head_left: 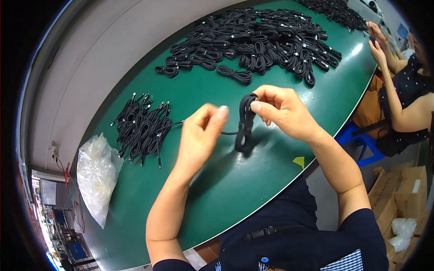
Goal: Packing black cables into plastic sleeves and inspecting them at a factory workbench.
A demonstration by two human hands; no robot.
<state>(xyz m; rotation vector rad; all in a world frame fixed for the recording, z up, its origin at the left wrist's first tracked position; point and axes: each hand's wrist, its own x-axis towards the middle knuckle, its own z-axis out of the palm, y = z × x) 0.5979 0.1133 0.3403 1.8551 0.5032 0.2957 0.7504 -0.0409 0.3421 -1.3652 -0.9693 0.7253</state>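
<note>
A coiled black cable (245, 124) hangs above the green table (226, 189). My right hand (282, 110) grips the top of the coil between thumb and fingers. My left hand (199, 133) pinches the cable's loose end, which runs from the coil to my fingers and on to the left. A pile of loose black cables (142, 124) lies on the table to the left of my left hand.
A large heap of coiled black cables (253, 40) covers the far side of the table. A clear plastic bag (96, 176) lies at the left edge. Another person (402, 90) sits at the right. Cardboard boxes (402, 194) stand on the floor.
</note>
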